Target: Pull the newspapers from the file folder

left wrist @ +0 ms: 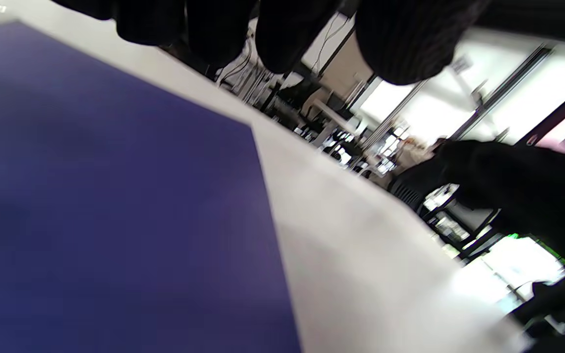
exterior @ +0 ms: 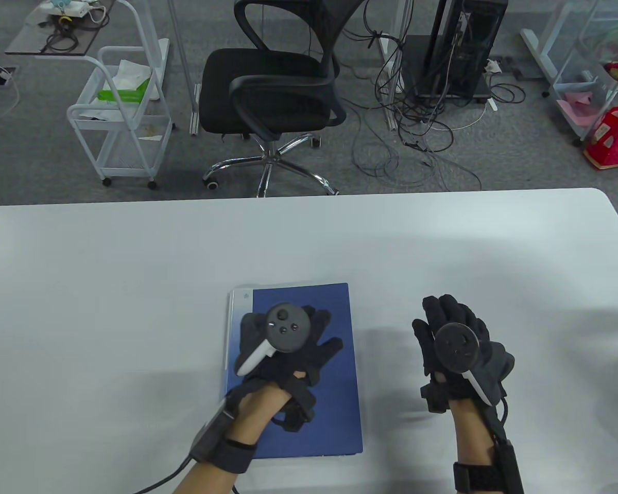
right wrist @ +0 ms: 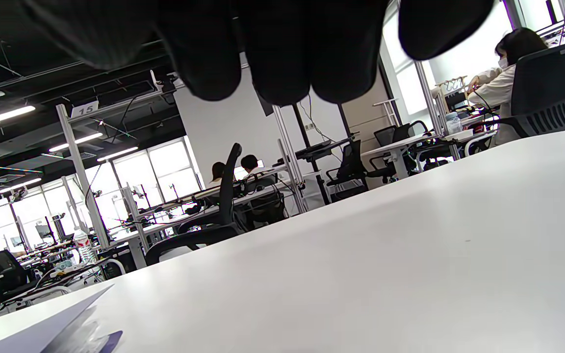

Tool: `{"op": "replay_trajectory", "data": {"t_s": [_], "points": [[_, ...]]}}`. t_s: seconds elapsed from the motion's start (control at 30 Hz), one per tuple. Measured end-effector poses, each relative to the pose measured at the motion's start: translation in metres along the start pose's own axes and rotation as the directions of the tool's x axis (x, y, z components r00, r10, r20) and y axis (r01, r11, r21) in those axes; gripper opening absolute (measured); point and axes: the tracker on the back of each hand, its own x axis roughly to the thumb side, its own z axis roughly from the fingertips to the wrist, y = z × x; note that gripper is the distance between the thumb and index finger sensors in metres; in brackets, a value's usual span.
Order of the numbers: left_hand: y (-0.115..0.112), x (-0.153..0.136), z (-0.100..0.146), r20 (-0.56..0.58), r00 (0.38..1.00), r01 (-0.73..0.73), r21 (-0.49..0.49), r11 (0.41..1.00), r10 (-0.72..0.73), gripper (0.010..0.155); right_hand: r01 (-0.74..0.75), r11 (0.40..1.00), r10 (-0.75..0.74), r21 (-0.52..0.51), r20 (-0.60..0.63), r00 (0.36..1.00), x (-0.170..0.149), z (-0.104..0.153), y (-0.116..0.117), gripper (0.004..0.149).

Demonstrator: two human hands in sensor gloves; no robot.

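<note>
A dark blue file folder [exterior: 335, 411] lies flat on the white table [exterior: 134, 267], near its front edge. A pale strip [exterior: 230, 329] shows along the folder's left and top edges; I cannot tell whether it is newspaper. My left hand [exterior: 319, 329] lies over the folder's upper left part with its fingers spread, gripping nothing. The left wrist view shows the blue cover [left wrist: 115, 196] below the fingertips [left wrist: 400, 44]. My right hand [exterior: 428, 315] is to the right of the folder, fingers extended, and holds nothing. The folder's corner [right wrist: 42, 328] shows in the right wrist view.
The table's far edge runs across the middle of the table view. Beyond it stand a black office chair [exterior: 278, 92], a white wire cart [exterior: 118, 118] and a computer tower with loose cables [exterior: 463, 46].
</note>
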Motion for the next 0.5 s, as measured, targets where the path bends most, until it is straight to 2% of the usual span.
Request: {"op": "replay_trajectory", "data": {"t_s": [0.1, 0.17, 0.27, 0.33, 0.4, 0.5], "points": [[-0.038, 0.01, -0.013, -0.116, 0.987, 0.106, -0.082, 0.991, -0.115, 0.084, 0.011, 1.0, -0.011, 0.002, -0.007, 1.0, -0.002, -0.001, 0.0, 0.059], [-0.061, 0.014, -0.023, -0.187, 0.969, 0.128, -0.176, 0.976, -0.161, 0.085, 0.013, 1.0, -0.013, 0.006, -0.009, 1.0, -0.003, -0.001, 0.001, 0.059], [-0.082, 0.02, -0.033, -0.274, 0.942, 0.141, -0.195, 0.97, -0.192, 0.094, 0.016, 1.0, -0.015, 0.017, -0.011, 1.0, -0.002, -0.001, 0.002, 0.059], [-0.091, 0.026, -0.039, -0.318, 0.912, 0.208, -0.191, 0.959, -0.261, 0.097, 0.021, 1.0, -0.02, 0.023, -0.012, 1.0, -0.002, -0.001, 0.002, 0.059], [-0.094, 0.03, -0.041, -0.332, 0.882, 0.272, -0.226, 0.936, -0.336, 0.091, 0.024, 0.999, -0.023, 0.024, -0.013, 1.0, -0.002, -0.001, 0.002, 0.059], [-0.09, 0.036, -0.039, -0.302, 0.907, 0.247, -0.183, 0.952, -0.294, 0.079, 0.033, 0.999, -0.033, 0.024, -0.016, 0.999, -0.003, -0.002, 0.001, 0.059]]}}
